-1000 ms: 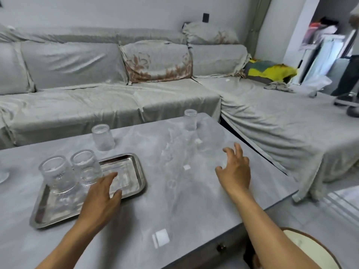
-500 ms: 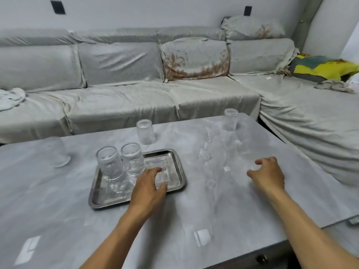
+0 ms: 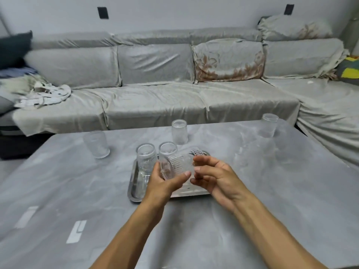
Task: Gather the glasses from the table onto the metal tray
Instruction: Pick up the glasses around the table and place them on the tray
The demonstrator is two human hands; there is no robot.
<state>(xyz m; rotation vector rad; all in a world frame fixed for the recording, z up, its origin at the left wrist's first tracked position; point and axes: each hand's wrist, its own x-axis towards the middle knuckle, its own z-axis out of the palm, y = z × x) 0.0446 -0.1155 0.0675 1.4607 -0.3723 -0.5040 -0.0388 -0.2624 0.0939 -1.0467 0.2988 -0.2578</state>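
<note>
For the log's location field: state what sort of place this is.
Probably a home living room: a long corner sofa under grey covers with cushions, a low grey table before it, and drinking glasses around a metal tray.

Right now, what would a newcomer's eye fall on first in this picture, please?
A ribbed glass, held sideways between the left hand and the right hand above the metal tray in mid-table. Two glasses stand on the tray's far left corner, and three more glasses wait farther back on the grey table.
</note>
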